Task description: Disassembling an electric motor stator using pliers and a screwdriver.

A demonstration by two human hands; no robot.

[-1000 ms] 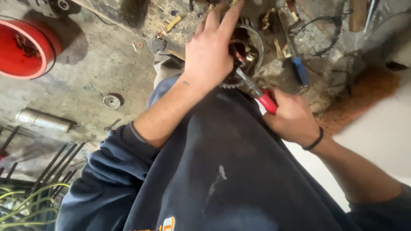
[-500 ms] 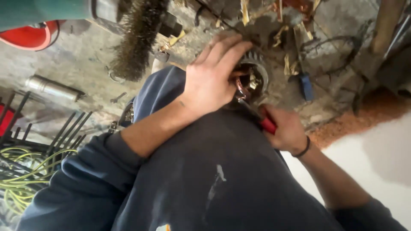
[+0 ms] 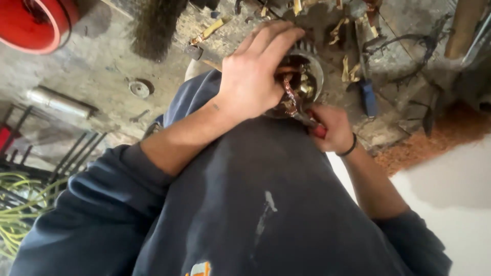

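Note:
My left hand point(image 3: 253, 74) lies palm-down over a round metal motor housing point(image 3: 309, 71) with copper windings inside, fingers curled on its rim. My right hand point(image 3: 332, 128) grips the red handles of a pair of pliers point(image 3: 307, 120), whose jaws reach into the copper wire point(image 3: 290, 97) at the housing's near edge. The housing rests against my knee in dark blue trousers point(image 3: 266, 204). Much of the housing is hidden under my left hand.
A red round tub point(image 3: 36, 23) sits at the top left, a wire brush point(image 3: 156, 23) beside it. A metal cylinder point(image 3: 59, 102) and a small disc point(image 3: 139, 88) lie on the concrete floor. A blue-handled tool point(image 3: 367, 97), scrap strips, yellow cables point(image 3: 20, 204) and reddish sawdust point(image 3: 434, 138) surround me.
The view has shifted and closed in. My right hand has drawn nearer the housing, hiding more of the red pliers handles. My left hand stays on the housing.

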